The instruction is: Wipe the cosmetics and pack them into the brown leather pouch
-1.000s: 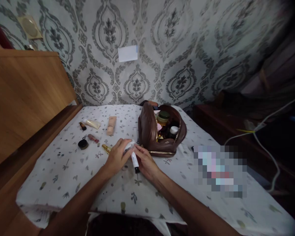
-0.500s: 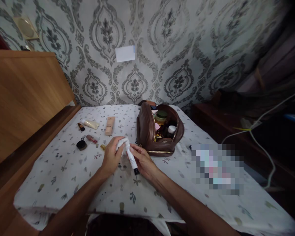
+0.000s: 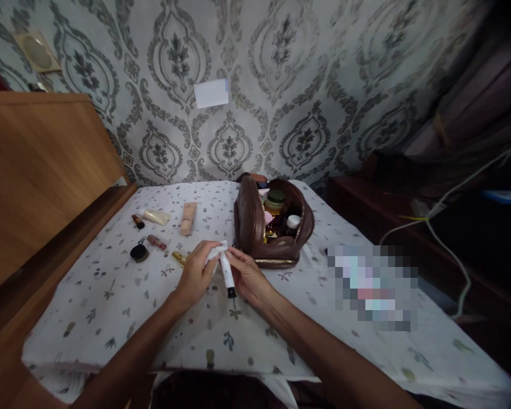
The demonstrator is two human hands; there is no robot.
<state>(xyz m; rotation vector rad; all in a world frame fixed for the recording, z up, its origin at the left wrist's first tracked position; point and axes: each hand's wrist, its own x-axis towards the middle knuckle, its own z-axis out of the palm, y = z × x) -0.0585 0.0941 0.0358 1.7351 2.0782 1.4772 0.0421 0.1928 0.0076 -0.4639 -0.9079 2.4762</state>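
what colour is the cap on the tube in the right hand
Black: the cap on the white tube shows best in the head view, now.

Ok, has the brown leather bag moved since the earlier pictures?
No; the bag keeps its spot on the white patterned tablecloth; only the view shifted.

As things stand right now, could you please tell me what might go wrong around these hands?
The white tube, held in the right hand, could slip onto the table if that grip loosens. The brown bag gapes open near the right hand, so a knock might tip out its green-lidded jar.
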